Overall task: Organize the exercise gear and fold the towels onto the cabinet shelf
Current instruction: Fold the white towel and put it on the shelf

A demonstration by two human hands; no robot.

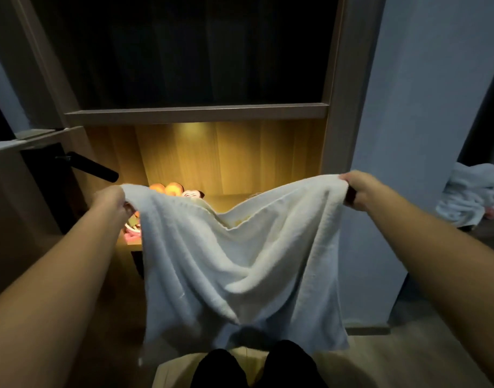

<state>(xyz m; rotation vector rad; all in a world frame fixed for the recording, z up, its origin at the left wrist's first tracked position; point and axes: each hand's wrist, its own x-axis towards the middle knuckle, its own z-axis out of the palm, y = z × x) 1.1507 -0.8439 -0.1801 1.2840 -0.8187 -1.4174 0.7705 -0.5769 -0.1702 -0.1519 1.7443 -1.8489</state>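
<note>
The room is dim, and the only warm light comes from the lower compartment of a wooden cabinet [195, 114] straight ahead; the compartment above the shelf board is dark. A door with a black handle [91, 166] stands ajar at the left, and a blue-grey wall [422, 93] closes the right side.

Both of the person's arms reach forward, nearly straight and spread wide. The left hand [111, 200] pinches one top corner of a white towel [240, 261], fingers curled round the cloth; the right hand [357, 191] grips the other top corner the same way. The towel hangs between them in front of the cabinet, its top edge sagging in the middle and its body falling in loose folds. Its bottom edge hangs free above the person's dark-clad legs [290, 362].

Behind the towel's left corner, orange and pink items [167, 189] sit on the lit shelf, partly hidden. The shelf surface to their right shows above the sagging edge. The left hand is near the door handle. At the far right a second pale towel [469, 194] lies crumpled, well apart. Bare floor [408, 359] shows below the wall.
</note>
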